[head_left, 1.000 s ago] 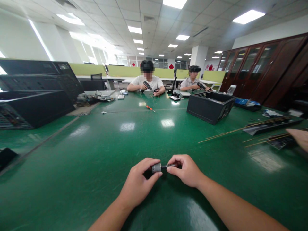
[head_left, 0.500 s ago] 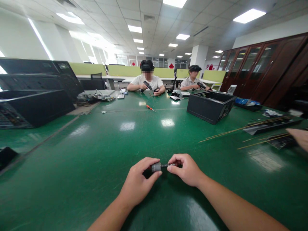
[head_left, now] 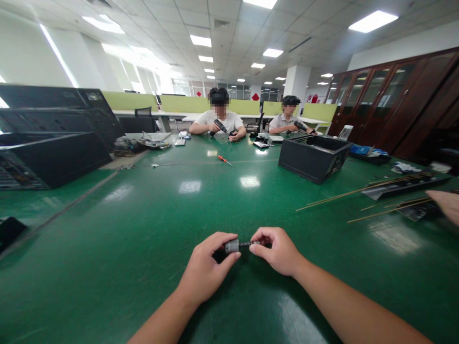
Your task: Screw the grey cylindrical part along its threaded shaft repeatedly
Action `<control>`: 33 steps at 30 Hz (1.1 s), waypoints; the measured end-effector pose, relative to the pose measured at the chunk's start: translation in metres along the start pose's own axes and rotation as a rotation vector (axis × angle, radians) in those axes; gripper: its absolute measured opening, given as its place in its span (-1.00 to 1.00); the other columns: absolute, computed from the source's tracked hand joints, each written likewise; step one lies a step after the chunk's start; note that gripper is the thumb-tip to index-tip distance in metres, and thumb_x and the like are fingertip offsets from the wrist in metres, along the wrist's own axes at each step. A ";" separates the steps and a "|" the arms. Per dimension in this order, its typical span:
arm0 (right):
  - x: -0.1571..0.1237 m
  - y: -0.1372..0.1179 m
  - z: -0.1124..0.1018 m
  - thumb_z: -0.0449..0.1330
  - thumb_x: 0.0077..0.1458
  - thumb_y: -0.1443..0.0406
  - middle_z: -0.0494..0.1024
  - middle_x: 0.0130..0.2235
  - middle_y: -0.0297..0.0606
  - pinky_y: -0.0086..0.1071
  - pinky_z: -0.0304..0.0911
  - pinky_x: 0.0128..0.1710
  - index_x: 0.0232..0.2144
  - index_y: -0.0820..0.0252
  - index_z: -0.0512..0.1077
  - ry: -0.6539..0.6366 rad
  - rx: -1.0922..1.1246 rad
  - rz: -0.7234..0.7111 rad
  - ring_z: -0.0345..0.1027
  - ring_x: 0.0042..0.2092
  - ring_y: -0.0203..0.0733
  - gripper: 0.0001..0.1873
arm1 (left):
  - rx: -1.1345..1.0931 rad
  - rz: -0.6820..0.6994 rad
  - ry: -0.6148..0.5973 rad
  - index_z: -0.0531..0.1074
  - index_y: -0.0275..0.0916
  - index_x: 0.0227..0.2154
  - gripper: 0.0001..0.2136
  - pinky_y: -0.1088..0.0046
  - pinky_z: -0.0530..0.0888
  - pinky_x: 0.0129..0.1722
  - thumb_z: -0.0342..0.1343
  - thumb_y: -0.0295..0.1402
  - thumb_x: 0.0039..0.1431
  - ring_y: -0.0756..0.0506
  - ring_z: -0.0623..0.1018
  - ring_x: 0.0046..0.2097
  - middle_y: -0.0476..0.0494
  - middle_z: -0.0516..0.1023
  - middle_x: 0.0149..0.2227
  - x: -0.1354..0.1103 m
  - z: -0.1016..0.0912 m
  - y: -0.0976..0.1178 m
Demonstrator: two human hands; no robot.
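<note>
My left hand (head_left: 206, 265) grips a small grey metal cylinder (head_left: 232, 246), which looks like a small electric motor, between thumb and fingers. A thin dark shaft (head_left: 244, 244) sticks out of its right side. My right hand (head_left: 276, 251) pinches the far end of that shaft, and its fingertips partly cover a metallic piece there. Both hands are just above the green table (head_left: 172, 210), close together near its front. The cylinder lies sideways, its axis running left to right.
An orange screwdriver (head_left: 224, 160) lies mid-table. A black computer case (head_left: 313, 157) stands at right, more cases (head_left: 71, 157) at left. Thin brass rods (head_left: 333, 197) and dark metal strips lie right, near another person's hand (head_left: 446, 203). Two people (head_left: 218, 122) hold power drills across the table.
Both hands keep the same grip on the motor-like cylinder and its shaft. They appear very slightly higher, along with a small shift of the whole view.
</note>
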State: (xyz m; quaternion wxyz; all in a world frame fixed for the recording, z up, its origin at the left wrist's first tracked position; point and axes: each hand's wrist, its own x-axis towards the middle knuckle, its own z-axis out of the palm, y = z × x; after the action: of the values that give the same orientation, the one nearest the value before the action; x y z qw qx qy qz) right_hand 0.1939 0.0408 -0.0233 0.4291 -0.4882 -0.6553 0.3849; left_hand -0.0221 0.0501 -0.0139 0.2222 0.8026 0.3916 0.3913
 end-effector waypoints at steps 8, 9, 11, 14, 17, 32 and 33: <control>-0.001 0.001 0.000 0.27 0.00 0.32 0.47 -0.49 -0.34 -0.43 0.20 -0.38 -0.45 0.23 0.50 0.008 0.000 -0.012 0.30 -0.44 -0.28 -0.94 | 0.005 0.011 0.019 0.52 -0.09 -0.10 -0.76 0.37 0.49 -0.11 0.24 -0.38 0.15 -0.10 0.58 -0.15 -0.04 0.61 -0.17 0.000 -0.001 0.000; -0.001 0.001 0.000 0.27 0.00 0.32 0.47 -0.49 -0.34 -0.43 0.19 -0.38 -0.45 0.23 0.50 0.009 0.000 -0.015 0.30 -0.44 -0.28 -0.94 | 0.006 0.010 0.019 0.52 -0.09 -0.10 -0.76 0.37 0.49 -0.11 0.24 -0.38 0.15 -0.10 0.58 -0.15 -0.04 0.61 -0.17 0.000 -0.001 -0.001; -0.001 0.001 0.001 0.27 0.00 0.32 0.47 -0.50 -0.34 -0.43 0.18 -0.40 -0.46 0.23 0.50 0.009 -0.001 -0.020 0.29 -0.45 -0.28 -0.93 | 0.010 0.003 0.016 0.52 -0.09 -0.10 -0.76 0.37 0.49 -0.12 0.24 -0.38 0.15 -0.09 0.58 -0.15 -0.04 0.61 -0.17 0.000 0.000 -0.001; 0.000 0.002 0.001 0.28 -0.01 0.31 0.47 -0.50 -0.34 -0.43 0.16 -0.41 -0.46 0.23 0.51 0.012 0.001 -0.017 0.28 -0.45 -0.28 -0.93 | 0.011 0.006 0.019 0.52 -0.10 -0.10 -0.76 0.37 0.49 -0.12 0.24 -0.38 0.15 -0.10 0.58 -0.16 -0.04 0.61 -0.17 -0.001 0.000 -0.001; 0.000 0.003 0.002 0.28 -0.01 0.31 0.47 -0.50 -0.34 -0.43 0.17 -0.40 -0.46 0.23 0.51 0.011 0.021 -0.008 0.28 -0.45 -0.28 -0.92 | 0.013 0.008 0.021 0.52 -0.10 -0.11 -0.77 0.35 0.49 -0.11 0.24 -0.37 0.15 -0.10 0.58 -0.15 -0.05 0.61 -0.17 -0.001 -0.001 -0.001; 0.001 0.005 0.001 0.28 -0.02 0.28 0.43 -0.53 -0.36 -0.42 0.12 -0.44 -0.47 0.23 0.49 0.017 0.071 0.022 0.24 -0.48 -0.29 -0.89 | 0.023 -0.016 0.032 0.52 -0.06 -0.11 -0.77 0.35 0.49 -0.08 0.24 -0.35 0.16 -0.11 0.58 -0.13 -0.03 0.61 -0.15 -0.002 -0.003 -0.004; 0.001 0.005 0.001 0.28 -0.02 0.28 0.43 -0.53 -0.36 -0.42 0.12 -0.44 -0.47 0.23 0.48 0.018 0.071 0.021 0.24 -0.47 -0.29 -0.89 | 0.023 -0.013 0.033 0.52 -0.07 -0.10 -0.77 0.35 0.49 -0.08 0.24 -0.35 0.16 -0.11 0.58 -0.13 -0.04 0.61 -0.15 -0.002 -0.003 -0.004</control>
State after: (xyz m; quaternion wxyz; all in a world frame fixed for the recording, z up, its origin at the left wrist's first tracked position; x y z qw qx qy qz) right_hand 0.1942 0.0432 -0.0280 0.4480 -0.4831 -0.6320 0.4080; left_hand -0.0272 0.0506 -0.0159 0.2091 0.7959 0.4050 0.3986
